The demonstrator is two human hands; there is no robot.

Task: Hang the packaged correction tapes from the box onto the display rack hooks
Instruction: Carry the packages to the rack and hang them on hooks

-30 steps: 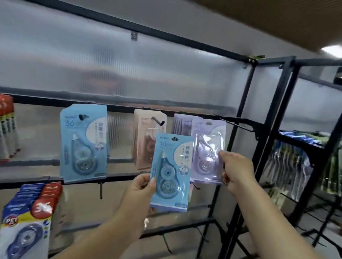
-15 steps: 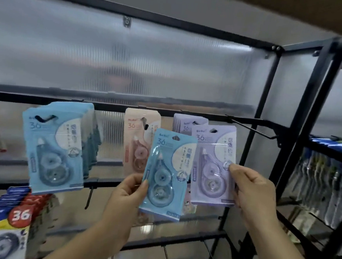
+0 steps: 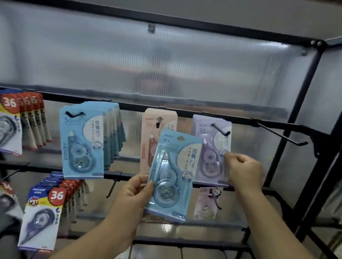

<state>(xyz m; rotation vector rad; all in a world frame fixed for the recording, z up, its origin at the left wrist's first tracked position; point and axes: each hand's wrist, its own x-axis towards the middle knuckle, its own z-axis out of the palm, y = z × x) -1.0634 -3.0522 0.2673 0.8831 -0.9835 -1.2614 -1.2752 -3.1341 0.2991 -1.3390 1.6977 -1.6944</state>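
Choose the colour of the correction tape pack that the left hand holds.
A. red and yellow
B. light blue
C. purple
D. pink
B: the left hand grips the light blue pack at its lower left edge, while the right hand pinches the purple pack.

Three pack rows (image 3: 84, 140) hang along the rail (image 3: 130, 106) — held pack (image 3: 172, 170) before the right two.

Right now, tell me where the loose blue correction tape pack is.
The blue pack sits mid-frame in the head view, gripped by the left hand, overlapping the hanging pink pack and purple pack behind it.
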